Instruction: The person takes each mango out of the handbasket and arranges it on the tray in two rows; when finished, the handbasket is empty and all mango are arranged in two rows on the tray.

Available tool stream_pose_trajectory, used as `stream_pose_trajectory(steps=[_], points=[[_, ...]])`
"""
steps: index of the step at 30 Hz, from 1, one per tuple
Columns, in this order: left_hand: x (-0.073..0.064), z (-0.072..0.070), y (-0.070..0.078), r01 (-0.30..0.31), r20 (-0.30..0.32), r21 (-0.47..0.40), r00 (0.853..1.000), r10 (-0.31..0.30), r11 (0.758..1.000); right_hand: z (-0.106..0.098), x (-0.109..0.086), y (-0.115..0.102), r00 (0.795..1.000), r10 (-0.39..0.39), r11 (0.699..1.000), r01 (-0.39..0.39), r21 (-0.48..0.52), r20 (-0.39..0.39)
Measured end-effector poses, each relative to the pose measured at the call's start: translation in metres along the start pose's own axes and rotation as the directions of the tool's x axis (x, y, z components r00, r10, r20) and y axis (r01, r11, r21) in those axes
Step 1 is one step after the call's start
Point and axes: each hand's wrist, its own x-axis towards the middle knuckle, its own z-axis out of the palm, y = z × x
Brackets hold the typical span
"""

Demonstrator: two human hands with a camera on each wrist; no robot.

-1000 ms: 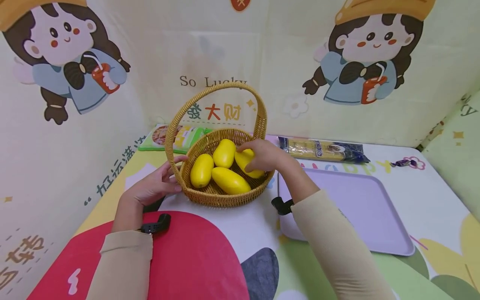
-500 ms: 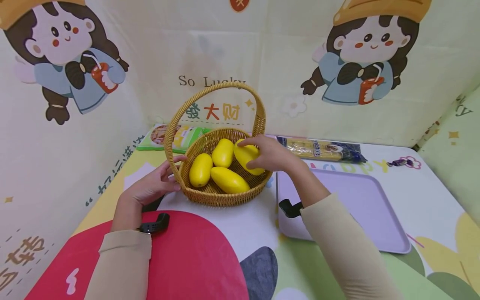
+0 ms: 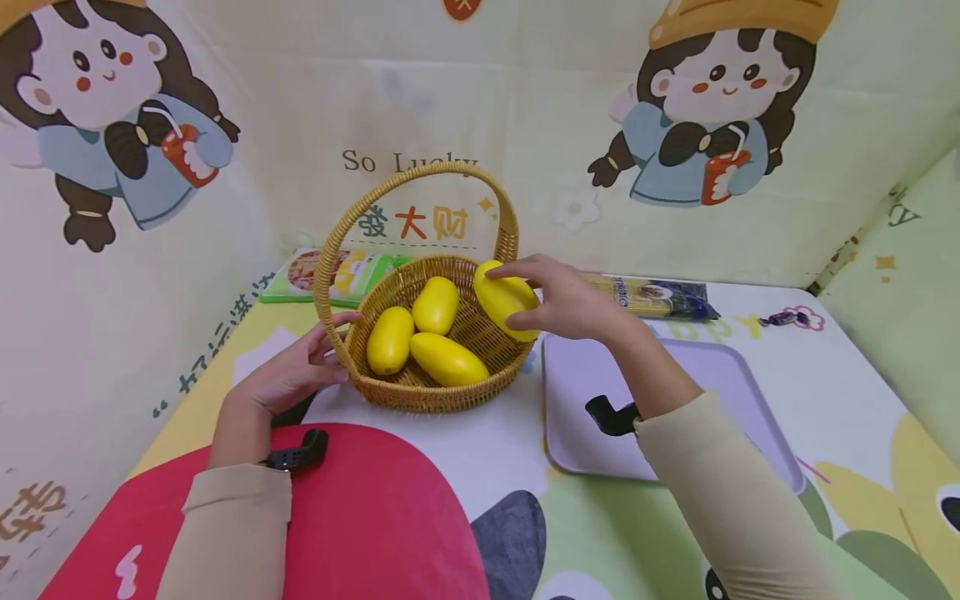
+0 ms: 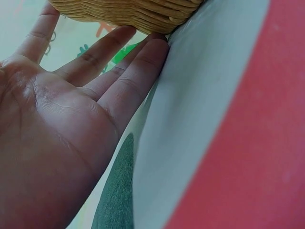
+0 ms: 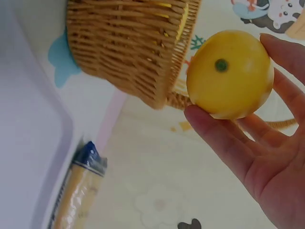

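Note:
My right hand [image 3: 577,304] grips a yellow mango [image 3: 501,298] between thumb and fingers at the right rim of a wicker basket [image 3: 431,402]. In the right wrist view the mango's end [image 5: 228,86] shows a green stem spot, and it is raised beside the basket wall [image 5: 128,45]. Three more mangoes lie inside: one at left [image 3: 390,340], one at the back [image 3: 437,306], one in front [image 3: 450,360]. My left hand [image 3: 288,371] touches the basket's left side near the handle base; in the left wrist view its fingers [image 4: 131,83] are nearly straight against the wicker.
A lilac tray [image 3: 592,450] lies right of the basket. Behind it are a pasta packet [image 3: 652,297] and a wrapped candy [image 3: 783,318]. A green food bag [image 3: 337,275] lies behind the basket at left. The tall handle [image 3: 352,212] arches over the basket.
My right hand has lifted the mango from the basket's right side, up and rightward to the rim. My left hand stays at the basket. The head view has shifted slightly.

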Motion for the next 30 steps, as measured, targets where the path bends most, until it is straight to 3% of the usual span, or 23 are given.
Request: stream_pose_trajectory(steps=[12,18,30], points=[[-0.005,-0.003,-0.005,-0.022,-0.002,0.043,1.0,0.023,0.999,-0.019,-0.03,0.016,0.997,-0.022,1.0,0.023,0.016,-0.076],[-0.009,-0.002,-0.007,-0.029,-0.004,0.032,1.0,0.029,0.999,-0.026,-0.041,0.03,0.995,0.008,1.0,-0.007,0.014,-0.1],[-0.002,0.003,-0.002,-0.012,-0.01,0.016,1.0,0.012,1.0,-0.028,-0.06,0.057,0.99,0.097,0.994,-0.102,-0.044,-0.099]])
